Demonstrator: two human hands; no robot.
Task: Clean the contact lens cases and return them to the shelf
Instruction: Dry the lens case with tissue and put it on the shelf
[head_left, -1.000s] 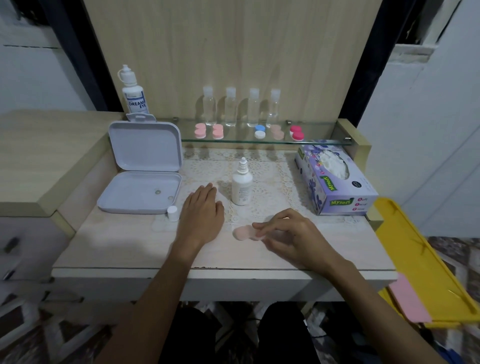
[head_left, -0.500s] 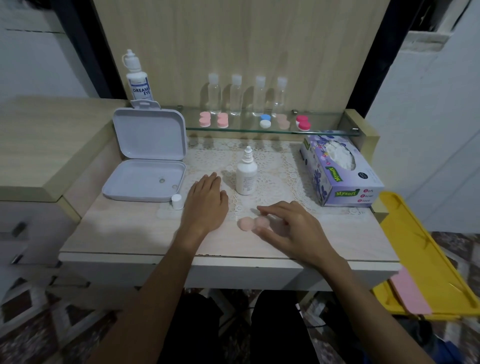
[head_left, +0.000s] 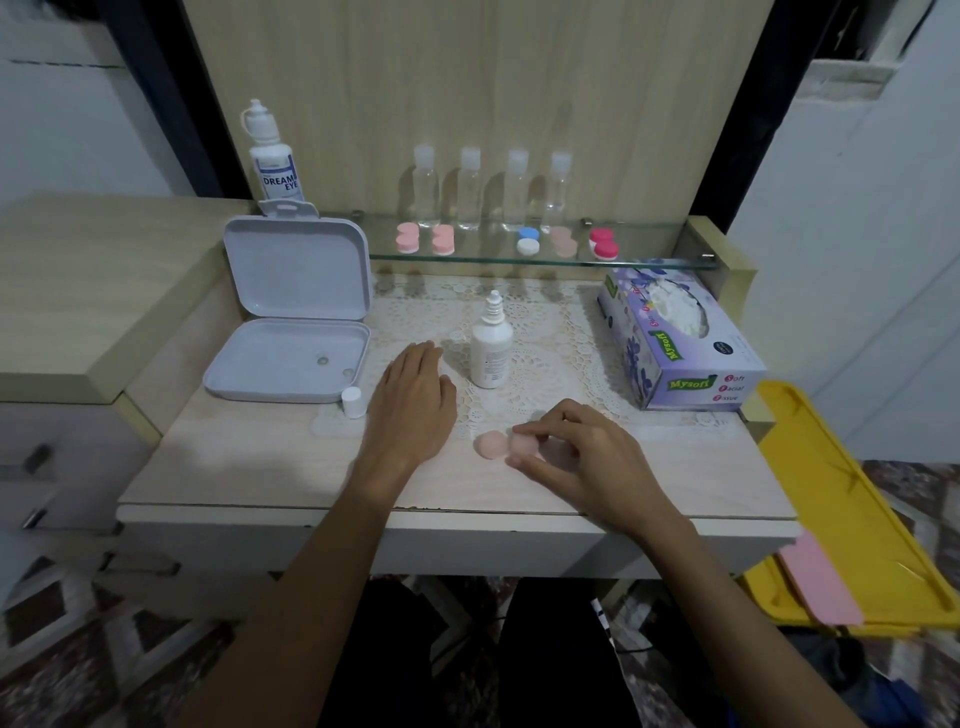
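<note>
A pale peach contact lens case (head_left: 493, 445) lies on the table top near the front edge. My right hand (head_left: 576, 452) grips its right cap between thumb and fingers; the left cap shows uncovered. My left hand (head_left: 413, 400) rests flat on the table, palm down, holding nothing, just left of a small white solution bottle (head_left: 491, 351). On the glass shelf (head_left: 649, 262) at the back stand several more lens cases: two pink (head_left: 423, 240), a blue-and-white (head_left: 528, 241), a peach (head_left: 563, 241) and a red one (head_left: 603, 243).
An open white hinged box (head_left: 291, 358) lies at the left, a small white cap (head_left: 351, 401) beside it. A tissue box (head_left: 675, 338) stands at the right. Several clear bottles (head_left: 493, 189) and a large solution bottle (head_left: 274, 156) stand at the back. A yellow tray (head_left: 857, 514) sits off the table's right.
My right hand has stayed on the peach case, its fingers shifting slightly on the right cap. My left hand has stayed flat. The camera has tilted a little.
</note>
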